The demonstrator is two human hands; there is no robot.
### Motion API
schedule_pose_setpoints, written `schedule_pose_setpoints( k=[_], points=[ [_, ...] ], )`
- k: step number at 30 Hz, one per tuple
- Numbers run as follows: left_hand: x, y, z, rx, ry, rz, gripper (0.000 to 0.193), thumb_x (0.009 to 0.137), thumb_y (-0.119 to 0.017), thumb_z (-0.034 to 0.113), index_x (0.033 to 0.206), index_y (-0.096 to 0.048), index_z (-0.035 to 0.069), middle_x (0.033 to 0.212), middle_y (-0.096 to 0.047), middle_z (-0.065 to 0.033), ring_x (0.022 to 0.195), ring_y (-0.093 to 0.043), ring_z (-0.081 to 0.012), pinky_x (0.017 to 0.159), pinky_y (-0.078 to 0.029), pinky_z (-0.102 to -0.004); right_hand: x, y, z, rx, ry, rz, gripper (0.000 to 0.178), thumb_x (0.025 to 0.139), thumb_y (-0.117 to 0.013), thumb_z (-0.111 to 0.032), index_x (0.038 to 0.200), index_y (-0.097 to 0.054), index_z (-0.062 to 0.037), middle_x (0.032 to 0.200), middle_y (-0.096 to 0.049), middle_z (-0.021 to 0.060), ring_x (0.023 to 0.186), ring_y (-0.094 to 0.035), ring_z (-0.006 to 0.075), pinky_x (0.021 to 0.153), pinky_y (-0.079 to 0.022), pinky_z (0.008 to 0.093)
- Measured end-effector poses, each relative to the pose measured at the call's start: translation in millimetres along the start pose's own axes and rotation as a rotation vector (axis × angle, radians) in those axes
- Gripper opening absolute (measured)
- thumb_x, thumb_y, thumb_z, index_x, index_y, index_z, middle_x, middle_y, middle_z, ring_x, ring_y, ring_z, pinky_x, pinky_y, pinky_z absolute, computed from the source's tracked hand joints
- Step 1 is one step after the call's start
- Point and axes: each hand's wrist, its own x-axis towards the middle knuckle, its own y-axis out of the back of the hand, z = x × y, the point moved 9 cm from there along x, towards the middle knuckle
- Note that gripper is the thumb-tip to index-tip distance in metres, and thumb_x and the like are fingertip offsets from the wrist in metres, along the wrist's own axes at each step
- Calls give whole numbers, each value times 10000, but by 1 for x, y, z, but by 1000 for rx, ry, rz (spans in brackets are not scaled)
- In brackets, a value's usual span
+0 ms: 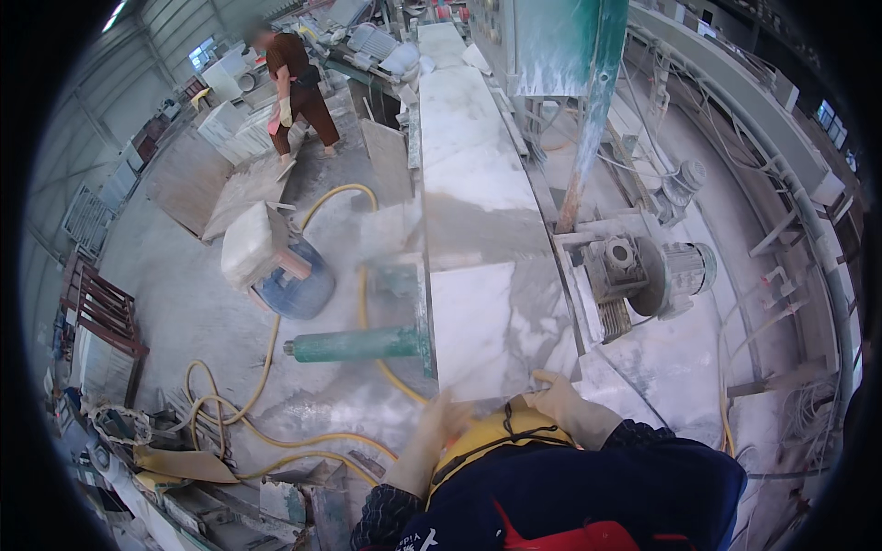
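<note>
Gloves first: both of the person's hands sit at the near end of the long white marble slab [478,266], right where it meets their body. The left hand [443,415] is blurred, laid against the near edge, and I cannot tell whether its fingers are curled or flat. The right hand [557,393] rests on the near right corner with fingers spread and flat on the stone, pressing, not gripping anything.

That flat contact looks like the weak point to me: the surface is dusty and wet-looking, so a glove could slip off the edge, and the fingers lie close to the steel rail beside the slab, where they might get pinched if the stone shifts.

Just left, a green roller [354,344] juts out from the bench over a yellow hose [266,367] looping across the floor, a likely trip for anyone stepping sideways. To the right, an electric motor [675,271] sits near the slab's side; a sleeve straying there would worry me.

Further along, the slab runs under a green machine column [597,101]. Far off, another person [299,87] stands among stacked stone pieces, well apart.
</note>
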Motion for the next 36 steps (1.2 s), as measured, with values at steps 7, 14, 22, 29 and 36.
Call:
schedule_pose_setpoints(
  k=[7,14,22,29,36],
  points=[
    [39,20,-11,-20,-92,22,363,1028,-563,231,1332,-477,52,1155,-645,-200,1049,-665,-360,882,-605,-480,-8,-25,9,885,-265,-43,406,1041,-417,-150,1442,-438,-87,1543,-405,56,1447,-312,145,1193,-302,340],
    [36,17,-8,-53,-169,80,393,988,-605,256,1270,-512,-2,1200,-597,-227,1045,-654,-377,950,-562,-466,-6,-79,16,3932,-1643,661,518,947,-452,-152,1459,-458,-77,1561,-418,43,1448,-365,167,1194,-243,333],
    [-12,59,26,240,-302,128,499,980,-625,271,1393,-485,29,1234,-641,-131,1119,-659,-259,950,-546,-380,-5,-81,8,3512,-934,388,447,1007,-451,-126,1438,-437,-8,1534,-428,66,1428,-376,186,1188,-278,339],
    [-137,311,-9,94,-662,749,411,982,-593,239,1343,-549,47,1155,-681,-165,981,-693,-259,768,-576,-346,37,-58,49,1358,-631,173,379,937,-572,-141,1283,-538,10,1294,-615,113,1239,-555,287,1026,-472,407],
    [-413,475,-143,-254,-1021,1437,437,963,-633,223,1310,-575,-36,1015,-644,-86,924,-603,-176,825,-503,-283,60,-18,2,460,-146,218,467,975,-566,-246,1326,-497,53,1254,-644,167,1256,-573,305,1071,-466,416]
  ],
)
